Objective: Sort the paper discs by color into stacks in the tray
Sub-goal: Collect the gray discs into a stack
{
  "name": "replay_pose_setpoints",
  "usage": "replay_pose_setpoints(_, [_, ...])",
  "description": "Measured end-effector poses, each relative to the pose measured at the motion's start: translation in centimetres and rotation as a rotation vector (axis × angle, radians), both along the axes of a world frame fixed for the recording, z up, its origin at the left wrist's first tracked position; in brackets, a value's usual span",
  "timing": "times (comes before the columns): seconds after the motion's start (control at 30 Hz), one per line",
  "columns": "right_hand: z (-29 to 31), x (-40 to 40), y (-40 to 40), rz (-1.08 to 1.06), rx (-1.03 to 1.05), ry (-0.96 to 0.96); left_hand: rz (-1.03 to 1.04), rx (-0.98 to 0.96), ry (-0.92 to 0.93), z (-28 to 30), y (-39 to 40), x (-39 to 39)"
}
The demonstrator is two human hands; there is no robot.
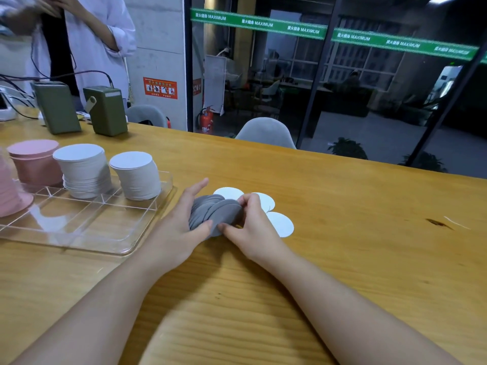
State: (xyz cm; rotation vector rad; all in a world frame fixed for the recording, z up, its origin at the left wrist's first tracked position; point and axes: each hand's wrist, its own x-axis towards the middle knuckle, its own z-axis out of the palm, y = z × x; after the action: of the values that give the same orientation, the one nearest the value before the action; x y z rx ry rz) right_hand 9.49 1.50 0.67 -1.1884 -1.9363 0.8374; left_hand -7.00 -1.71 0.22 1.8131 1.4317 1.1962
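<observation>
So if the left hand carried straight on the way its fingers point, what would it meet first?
The left hand, gripping the grey discs, has its fingers pointing up and away to the right. The nearest thing along that line looks like the far white disc on the table, though depth is hard to judge.

"MAXIMUM" repeated along the green strip on the glass wall

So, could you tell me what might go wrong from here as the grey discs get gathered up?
The fanned bunch of grey paper discs, pinched between the left hand and right hand, could slip and scatter across the wooden table. The leaning stack of white paper discs in the clear plastic tray might topple if the tray is bumped.
</observation>
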Motion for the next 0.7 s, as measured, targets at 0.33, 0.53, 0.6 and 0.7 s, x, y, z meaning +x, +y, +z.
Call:
replay_pose_setpoints(0.33, [0.8,-0.1,-1.0,0.111,-0.150,0.075,0.077,0.005,-0.166,-0.3,0.2,0.3])
replay_pose_setpoints(0.53, [1.3,-0.2,-1.5,0.203,-0.287,0.163,-0.001,-0.055,-0.060,-0.7,0.2,2.0])
replay_pose_setpoints(0.6, [1.1,-0.3,-1.5,0.214,-0.284,0.164,-0.004,-0.078,-0.035,-0.7,0.3,2.0])
replay_pose_setpoints(0.7, [0.8,-0.2,-1.2,0.236,-0.254,0.114,-0.023,-0.076,0.004,-0.7,0.2,1.8])
